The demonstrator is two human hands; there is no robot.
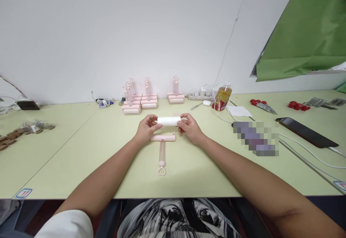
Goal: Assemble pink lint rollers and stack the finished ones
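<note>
A white sticky-paper roll (169, 121) is held level between my two hands, just above the table. The fingers of my left hand (147, 127) pinch its left end, and those of my right hand (190, 127) grip its right end. Directly below the roll lies a pink lint roller handle (162, 152). Its crossbar is toward the roll, and its clear grip ends in a heart-shaped loop pointing at me. The crossbar's left end is close to my left hand.
Several pink lint rollers (131, 106) stand along the wall. At the right are a drink bottle (223, 97), red-handled tools (262, 104), a black phone (306, 131) and white cables. Brown round pieces (10, 136) lie far left on the pale green table (81, 173).
</note>
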